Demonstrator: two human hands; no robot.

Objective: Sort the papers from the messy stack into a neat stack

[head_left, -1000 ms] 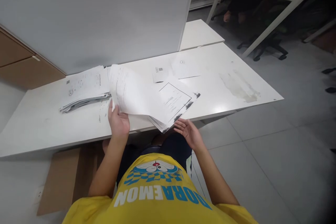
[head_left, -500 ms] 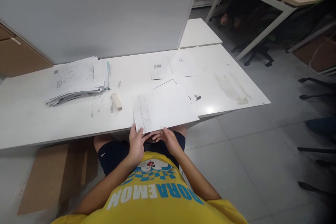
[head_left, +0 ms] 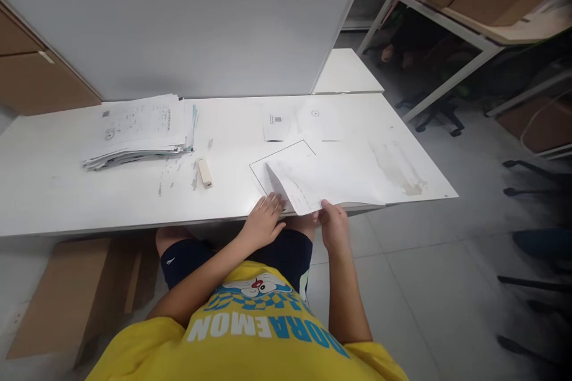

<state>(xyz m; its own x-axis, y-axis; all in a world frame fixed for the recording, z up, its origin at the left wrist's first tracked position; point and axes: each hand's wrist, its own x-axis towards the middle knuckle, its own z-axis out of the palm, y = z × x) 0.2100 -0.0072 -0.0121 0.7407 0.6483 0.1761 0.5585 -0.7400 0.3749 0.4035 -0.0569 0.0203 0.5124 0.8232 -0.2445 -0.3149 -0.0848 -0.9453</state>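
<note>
My right hand [head_left: 333, 225] pinches the near edge of a white sheet of paper [head_left: 326, 178] at the table's front edge. The sheet's left end is curled up and its far part reaches to the right across the table. My left hand [head_left: 267, 216] lies with fingers stretched out on the table's front edge, left of the curled sheet, palm down. Its fingertips touch or nearly touch the area inside a black-outlined rectangle [head_left: 276, 152] marked on the tabletop; the sheet partly covers that outline.
On the white table [head_left: 232, 202], a thick paper stack [head_left: 138, 131] lies at left, with a cream-coloured small block, perhaps a stapler [head_left: 204, 172], nearer the middle. A printed leaflet [head_left: 279, 124] lies farther back. A grey partition [head_left: 201, 24] stands behind; cardboard boxes [head_left: 62, 292] sit below left.
The sheet has moved right and its left end now curls up. My left hand has let go of it and rests on the table; my right hand moved right with the paper.
</note>
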